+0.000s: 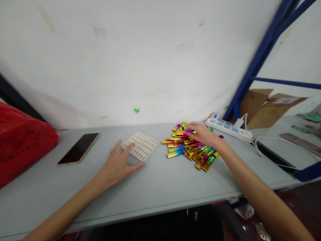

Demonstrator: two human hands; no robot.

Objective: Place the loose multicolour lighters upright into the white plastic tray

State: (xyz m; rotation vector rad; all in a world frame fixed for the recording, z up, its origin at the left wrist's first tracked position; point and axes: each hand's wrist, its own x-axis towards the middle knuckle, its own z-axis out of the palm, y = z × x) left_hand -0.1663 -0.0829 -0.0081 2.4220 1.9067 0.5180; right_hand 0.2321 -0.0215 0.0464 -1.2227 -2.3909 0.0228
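While a red bag (pixel 22 140) and a dark phone (pixel 79 148) lie at the far left of the grey table (pixel 160 184), the left hand (pixel 117 165) rests flat, fingers spread, touching the near edge of a white moulded tray (pixel 141 145). Further right, the right hand (pixel 203 134), fingers loosely open, lies on a heap of shiny multicoloured bars (pixel 190 147), with a white power strip (pixel 228 129) just beyond

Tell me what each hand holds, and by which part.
The left hand holds nothing, lying flat against the white tray. The right hand rests on the pile of foil sticks; any grip cannot be told.
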